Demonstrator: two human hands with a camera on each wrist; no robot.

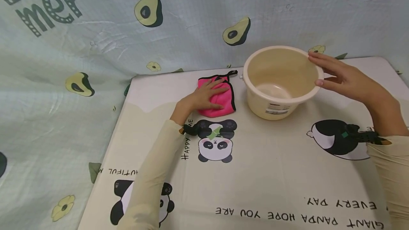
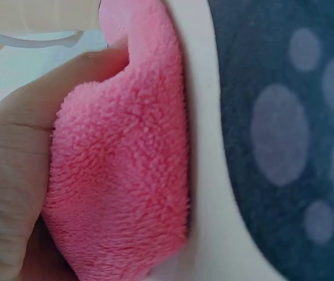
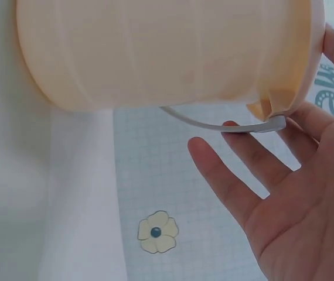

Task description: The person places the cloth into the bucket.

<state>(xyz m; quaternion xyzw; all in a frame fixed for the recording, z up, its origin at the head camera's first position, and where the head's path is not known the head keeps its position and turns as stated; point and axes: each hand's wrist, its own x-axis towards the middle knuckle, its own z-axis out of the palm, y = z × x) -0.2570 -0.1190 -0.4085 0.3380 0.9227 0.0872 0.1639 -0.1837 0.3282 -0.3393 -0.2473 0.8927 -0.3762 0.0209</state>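
A folded pink fluffy cloth with black edging and a black hanging loop lies on the table near its back edge. My left hand rests on top of it with the fingers spread; in the left wrist view the thumb presses into the cloth. To the right stands a cream plastic bucket, upright, its inside bare. At its right rim is my right hand, thumb and fingertips touching the rim. In the right wrist view those fingers are extended and spread beside the bucket's grey handle.
The table wears a cover printed with pandas and lettering. Behind it and to the left hangs a pale curtain with avocado prints, close behind the bucket. A label is on the bucket's front.
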